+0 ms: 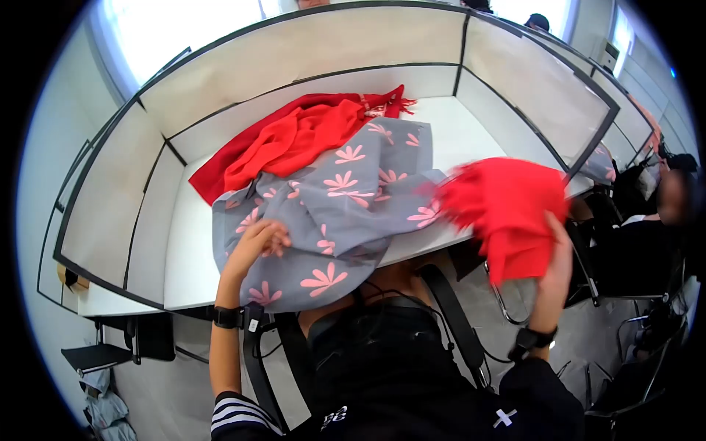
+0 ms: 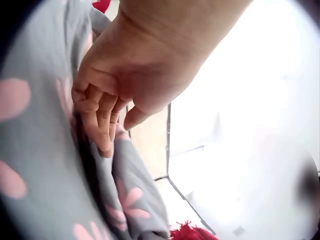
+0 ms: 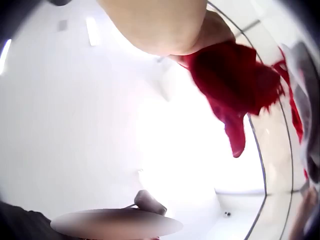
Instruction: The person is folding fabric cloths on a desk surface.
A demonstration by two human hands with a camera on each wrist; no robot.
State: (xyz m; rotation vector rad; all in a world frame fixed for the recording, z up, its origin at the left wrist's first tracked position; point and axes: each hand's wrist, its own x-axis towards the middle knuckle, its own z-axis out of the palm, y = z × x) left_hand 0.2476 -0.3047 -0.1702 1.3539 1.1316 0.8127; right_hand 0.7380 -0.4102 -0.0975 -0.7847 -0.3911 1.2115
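My right hand [image 1: 560, 257] grips a folded red fringed scarf [image 1: 523, 213] in the air past the table's right front edge. The scarf's fringe points left and looks blurred; in the right wrist view the red scarf [image 3: 227, 75] hangs from the hand, whose fingers are mostly hidden. Over the grey cloth with pink flower prints [image 1: 346, 220] hovers my left hand [image 1: 259, 241], its fingers loosely bent. The left wrist view has the left hand [image 2: 125, 80] close beside the grey cloth [image 2: 40, 135], thumb apart from the fingers and nothing between them.
A heap of red cloth [image 1: 294, 140] with a fringed end lies behind the grey cloth on the white table [image 1: 478, 132]. Low partition panels [image 1: 309, 44] enclose the table's back and sides. Black chairs [image 1: 618, 257] and another person [image 1: 673, 195] are off to the right.
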